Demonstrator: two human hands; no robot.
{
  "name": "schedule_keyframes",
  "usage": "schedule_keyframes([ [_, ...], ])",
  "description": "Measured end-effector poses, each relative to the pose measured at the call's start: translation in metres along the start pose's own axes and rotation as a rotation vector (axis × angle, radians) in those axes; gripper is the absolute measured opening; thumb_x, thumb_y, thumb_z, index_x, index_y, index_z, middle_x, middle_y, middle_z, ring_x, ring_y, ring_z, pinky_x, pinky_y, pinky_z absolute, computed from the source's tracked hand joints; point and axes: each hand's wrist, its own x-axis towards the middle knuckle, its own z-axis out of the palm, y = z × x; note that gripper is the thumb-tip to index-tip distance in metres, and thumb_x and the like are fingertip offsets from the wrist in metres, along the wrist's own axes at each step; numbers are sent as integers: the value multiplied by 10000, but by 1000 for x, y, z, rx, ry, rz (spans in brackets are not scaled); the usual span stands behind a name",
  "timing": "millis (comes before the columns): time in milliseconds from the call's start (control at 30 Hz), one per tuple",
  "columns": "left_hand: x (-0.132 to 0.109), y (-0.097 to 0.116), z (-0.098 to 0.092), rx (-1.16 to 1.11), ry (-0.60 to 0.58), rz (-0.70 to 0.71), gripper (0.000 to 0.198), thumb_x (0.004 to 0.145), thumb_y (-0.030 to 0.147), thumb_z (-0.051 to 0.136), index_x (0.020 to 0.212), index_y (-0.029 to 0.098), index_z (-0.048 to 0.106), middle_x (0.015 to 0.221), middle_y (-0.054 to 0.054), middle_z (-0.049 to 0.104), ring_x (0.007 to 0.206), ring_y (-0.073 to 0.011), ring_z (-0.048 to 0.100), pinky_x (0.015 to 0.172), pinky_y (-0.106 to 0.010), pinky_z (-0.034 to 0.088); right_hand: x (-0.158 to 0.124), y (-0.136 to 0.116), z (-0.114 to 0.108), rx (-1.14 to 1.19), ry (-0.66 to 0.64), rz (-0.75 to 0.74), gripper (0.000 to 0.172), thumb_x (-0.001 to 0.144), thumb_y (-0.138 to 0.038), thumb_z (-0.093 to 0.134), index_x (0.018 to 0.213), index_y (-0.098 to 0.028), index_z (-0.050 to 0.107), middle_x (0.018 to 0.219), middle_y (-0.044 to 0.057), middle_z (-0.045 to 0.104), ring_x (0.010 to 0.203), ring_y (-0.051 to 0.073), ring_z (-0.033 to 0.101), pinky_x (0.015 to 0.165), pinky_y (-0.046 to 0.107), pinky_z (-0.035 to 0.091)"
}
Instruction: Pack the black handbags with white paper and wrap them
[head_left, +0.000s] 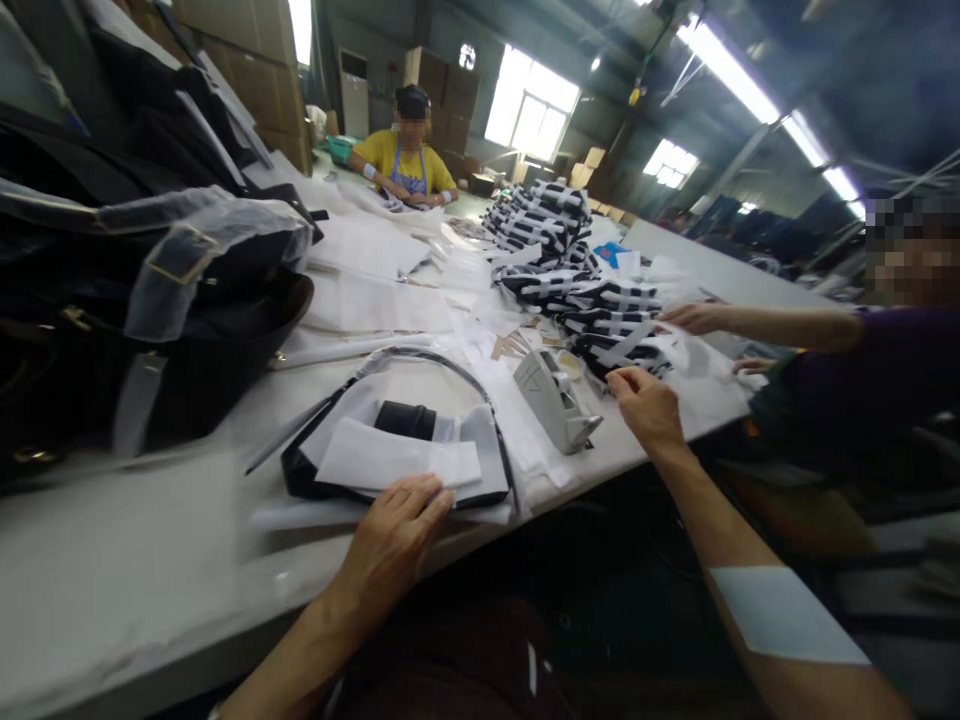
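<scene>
A black handbag (300,470) lies on the table in front of me, its thin strap (450,365) arched behind it. White wrapping sheet (397,455) covers much of its face, and a dark rolled piece (405,420) shows above the sheet. My left hand (405,515) lies with fingers outstretched on the bag's near edge, touching the sheet. Right of the bag stands a grey tape dispenser (551,405) with marks on its side. Just beyond it, my right hand (649,405) is raised with thumb and fingers pinched together; what is between them is too small to make out.
Large black bags (225,340) with wrapped handles crowd the left. A pile of black-and-white wrapped pieces (555,250) stands behind the dispenser. At right, a co-worker's hand (697,318) touches the pile. Another person (409,160) works at the far end. White sheets (360,245) spread between.
</scene>
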Motion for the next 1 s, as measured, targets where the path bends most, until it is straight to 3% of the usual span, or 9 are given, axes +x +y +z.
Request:
schedule_keyframes([
  [100,0,-3,2,35,51,46,293,953,91,458,1174,170,634,1153,-90,675,1083,-247,618,955,-403,497,14,39,-8,58,-183,252,235,762,-407,677,740,-174,691,755,63,706,853,241,624,769,324,447],
  [200,1,-4,2,65,72,71,309,963,86,440,1189,159,636,1148,-93,677,1091,-240,618,967,-393,487,19,59,12,164,-368,343,306,719,-457,730,672,-156,694,682,66,704,730,209,640,687,305,478],
  [300,1,-2,1,89,69,81,317,969,80,429,1192,155,640,1151,-93,680,1109,-238,617,979,-393,483,21,62,33,285,-461,398,303,684,-454,773,717,-159,714,746,65,735,700,173,642,665,281,485],
  [567,-1,1,3,95,50,46,302,986,103,433,1203,164,636,1171,-90,678,1137,-229,610,994,-389,485,24,51,45,549,-374,431,223,585,-285,836,683,-156,683,619,19,687,563,129,610,561,236,462],
  [767,0,1,2,86,52,46,298,987,104,435,1200,168,633,1162,-84,680,1122,-230,615,984,-390,490,22,38,24,732,-198,388,326,536,-218,874,743,-194,624,661,-47,638,591,97,609,591,211,533],
  [900,0,1,2,83,71,53,293,975,100,459,1205,164,630,1154,-88,684,1119,-234,618,982,-391,494,-2,47,0,751,-201,421,390,529,-232,898,811,-205,630,696,-45,643,554,86,593,579,219,558],
  [1000,0,1,3,73,57,43,309,961,82,468,1212,165,629,1168,-91,681,1130,-238,615,993,-397,492,-27,62,-1,678,-271,513,354,526,-228,901,774,-180,652,641,-22,631,485,87,557,522,238,542],
])
